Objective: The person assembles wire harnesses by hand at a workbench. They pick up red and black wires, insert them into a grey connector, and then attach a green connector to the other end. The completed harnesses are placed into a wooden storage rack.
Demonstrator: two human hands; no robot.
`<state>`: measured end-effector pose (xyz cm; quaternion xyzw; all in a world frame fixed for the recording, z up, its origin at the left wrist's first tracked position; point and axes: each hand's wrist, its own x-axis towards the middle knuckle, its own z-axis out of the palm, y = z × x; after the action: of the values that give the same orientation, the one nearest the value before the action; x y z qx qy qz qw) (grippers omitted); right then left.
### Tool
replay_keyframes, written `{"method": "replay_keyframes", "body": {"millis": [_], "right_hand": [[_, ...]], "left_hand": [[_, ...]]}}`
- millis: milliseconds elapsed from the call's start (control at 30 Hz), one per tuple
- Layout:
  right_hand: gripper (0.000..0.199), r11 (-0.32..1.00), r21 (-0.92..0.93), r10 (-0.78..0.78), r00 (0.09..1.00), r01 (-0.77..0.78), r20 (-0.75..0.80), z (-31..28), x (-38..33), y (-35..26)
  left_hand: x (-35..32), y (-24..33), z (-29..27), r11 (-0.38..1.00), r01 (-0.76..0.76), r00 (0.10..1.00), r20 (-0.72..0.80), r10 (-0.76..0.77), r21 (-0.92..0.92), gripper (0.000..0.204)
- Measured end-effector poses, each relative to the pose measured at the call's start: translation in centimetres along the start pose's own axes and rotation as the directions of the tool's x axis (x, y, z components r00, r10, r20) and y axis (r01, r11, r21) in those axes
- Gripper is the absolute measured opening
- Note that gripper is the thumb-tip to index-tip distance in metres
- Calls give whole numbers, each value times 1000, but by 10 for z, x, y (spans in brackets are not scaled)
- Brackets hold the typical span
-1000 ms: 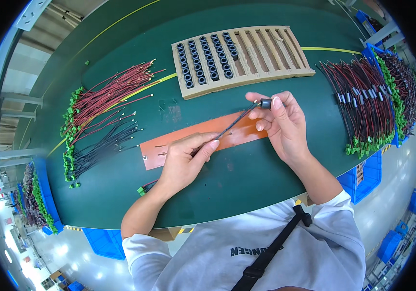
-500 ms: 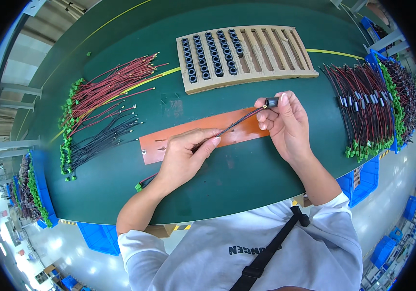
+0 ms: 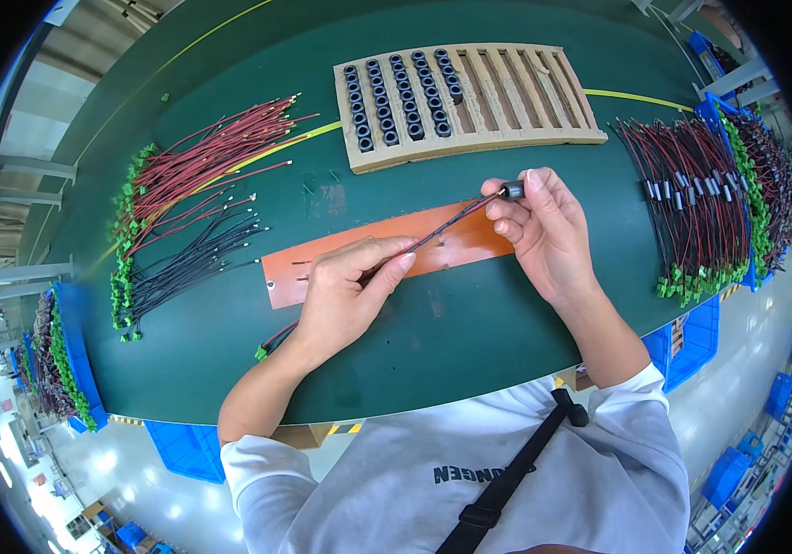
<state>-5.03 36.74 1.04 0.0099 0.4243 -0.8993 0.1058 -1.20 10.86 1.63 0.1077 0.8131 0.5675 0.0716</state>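
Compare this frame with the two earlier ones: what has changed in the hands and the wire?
Little has changed. The right hand still pinches the small black ring at the far end of the wire pair, and the left hand still grips the wires lower down; both hands sit slightly nearer the orange mat. Nothing was picked up or released. The slotted tray and the wire bundles lie as before.

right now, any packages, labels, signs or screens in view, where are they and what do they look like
Slotted tray: far side of the table, flat, tan, left slots filled with black rings.
Blue bins: under the table's right edge, boxy, open-topped.
Striped sticker: near table edge, small, yellow and black.
No screens or signs show.
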Motion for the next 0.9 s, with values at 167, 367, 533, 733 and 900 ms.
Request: {"method": "replay_keyframes", "body": {"millis": [167,367,533,733,900], "right_hand": [[19,997,-30,-68,997,68,28,2,-3,1],[18,981,-108,-155,987,160,52,4,-4,5],[16,997,-12,-73,996,73,42,1,-4,5],[14,996,80,41,995,-48,89,-3,-2,4],[18,998,-34,60,978,-55,199,4,-8,12]], "left_hand": [[2,5,1,978,-144,987,-45,152,148,20],[2,5,2,935,-241,961,-72,268,260,20],[2,-2,4,895,-319,931,-74,358,311,23],[2,-2,4,892,-328,929,-65,364,310,23],[1,4,5,928,-274,957,-26,290,251,21]]}}
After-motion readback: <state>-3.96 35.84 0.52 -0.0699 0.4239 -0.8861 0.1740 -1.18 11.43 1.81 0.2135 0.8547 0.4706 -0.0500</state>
